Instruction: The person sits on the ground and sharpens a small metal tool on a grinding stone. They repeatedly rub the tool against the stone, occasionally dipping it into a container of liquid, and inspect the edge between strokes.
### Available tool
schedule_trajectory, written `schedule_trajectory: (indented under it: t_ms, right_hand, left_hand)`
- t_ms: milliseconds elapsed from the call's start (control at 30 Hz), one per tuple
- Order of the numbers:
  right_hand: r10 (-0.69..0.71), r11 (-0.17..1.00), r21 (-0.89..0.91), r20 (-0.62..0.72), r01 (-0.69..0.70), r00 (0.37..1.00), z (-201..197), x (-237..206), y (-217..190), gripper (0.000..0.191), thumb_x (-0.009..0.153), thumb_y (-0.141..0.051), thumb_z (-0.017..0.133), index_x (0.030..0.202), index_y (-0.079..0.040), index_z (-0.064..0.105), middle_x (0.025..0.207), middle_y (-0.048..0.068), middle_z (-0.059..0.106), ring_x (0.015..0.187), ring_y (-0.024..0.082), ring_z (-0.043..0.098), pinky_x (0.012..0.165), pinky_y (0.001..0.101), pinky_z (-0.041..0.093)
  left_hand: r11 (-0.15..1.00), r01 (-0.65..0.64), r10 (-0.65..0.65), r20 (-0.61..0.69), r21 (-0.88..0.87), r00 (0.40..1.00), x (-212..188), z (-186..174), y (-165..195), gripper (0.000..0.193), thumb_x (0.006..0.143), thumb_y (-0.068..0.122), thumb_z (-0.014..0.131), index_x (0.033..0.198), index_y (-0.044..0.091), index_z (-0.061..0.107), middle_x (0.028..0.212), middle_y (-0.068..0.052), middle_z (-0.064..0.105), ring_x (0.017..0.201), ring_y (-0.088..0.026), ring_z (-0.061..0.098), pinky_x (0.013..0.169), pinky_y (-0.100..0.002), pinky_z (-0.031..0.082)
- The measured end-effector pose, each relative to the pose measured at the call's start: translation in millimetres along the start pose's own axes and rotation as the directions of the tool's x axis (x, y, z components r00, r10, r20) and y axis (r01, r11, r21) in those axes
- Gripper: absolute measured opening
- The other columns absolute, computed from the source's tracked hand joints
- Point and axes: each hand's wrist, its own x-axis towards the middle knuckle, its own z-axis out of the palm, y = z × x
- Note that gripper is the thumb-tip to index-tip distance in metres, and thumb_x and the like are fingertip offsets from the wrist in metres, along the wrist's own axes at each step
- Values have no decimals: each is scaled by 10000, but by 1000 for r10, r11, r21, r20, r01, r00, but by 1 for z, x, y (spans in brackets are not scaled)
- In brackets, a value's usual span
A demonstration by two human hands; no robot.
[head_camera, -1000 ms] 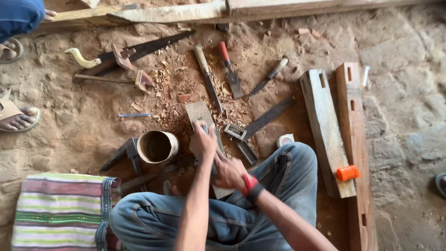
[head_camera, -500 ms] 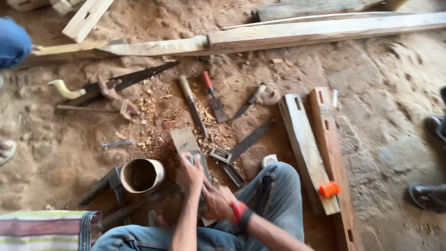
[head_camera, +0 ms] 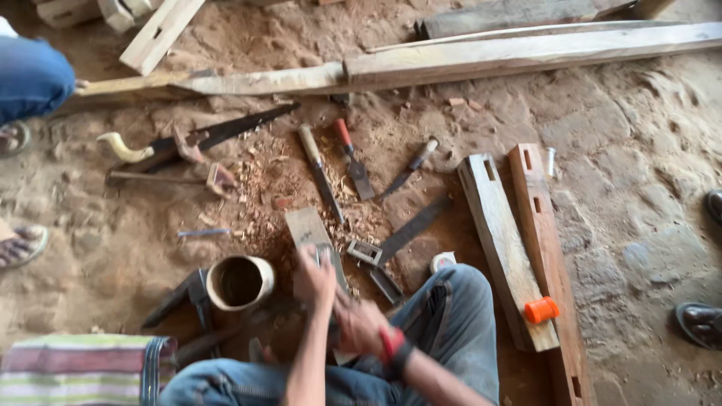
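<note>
At the lower centre of the frame, the left hand [head_camera: 313,277] presses down on the near end of a flat grey-brown sharpening block [head_camera: 314,237] lying on the dirt, fingers curled over something small and dark that motion blur keeps me from identifying. The right hand [head_camera: 361,325], with a red band at its wrist, is closed just beside and below the left; what it grips is hidden by blur and by the other hand. Both forearms rise from the bottom edge and meet over the block, above the person's jeans-clad knee [head_camera: 451,301].

Compared with half a second ago, the view has tilted upward: the striped cloth [head_camera: 75,368] sits lower left, and more of the long timber beam [head_camera: 481,60] crosses the top. The hands hold the same place on the block.

Left of the hands stands a round open cup [head_camera: 241,282]. Above the block lie two chisels [head_camera: 353,158], a metal square [head_camera: 398,237] and wood chips. To the right lie two mortised planks [head_camera: 519,233] with an orange cap [head_camera: 541,310] on them.
</note>
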Motion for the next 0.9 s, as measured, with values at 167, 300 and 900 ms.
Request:
schedule_trajectory:
  t_ms: [167, 300, 900]
  right_hand:
    - [27, 999, -31, 94, -25, 995, -27, -12, -21, 1076, 726, -439, 816, 1550, 24, 301, 1562, 279, 414, 683, 438, 674, 594, 506, 557]
    - [54, 984, 163, 121, -73, 991, -19, -71, -49, 1108, 682, -390, 842, 1568, 14, 312, 1578, 302, 387, 747, 431, 694, 633, 491, 577]
    - [62, 991, 113, 77, -71, 995, -23, -42, -43, 1068, 644, -348, 839, 1545, -33, 360, 1569, 297, 412, 723, 431, 703, 621, 490, 584]
  left_hand:
    - [996, 41, -44, 41, 74, 998, -16, -15, 6, 327, 956, 399, 703, 1139, 181, 541, 885, -190, 739, 827, -430, 717, 644, -561, 539]
    - [990, 119, -130, 176, 75, 976, -75, -28, -25, 345, 937, 424, 688, 1150, 202, 529, 860, -174, 748, 785, -392, 741, 624, -524, 561]
    - [998, 32, -37, 102, 52, 994, -48, -13, -24, 310, 961, 389, 664, 1147, 189, 518, 803, -102, 740, 611, -268, 728, 461, -396, 540]
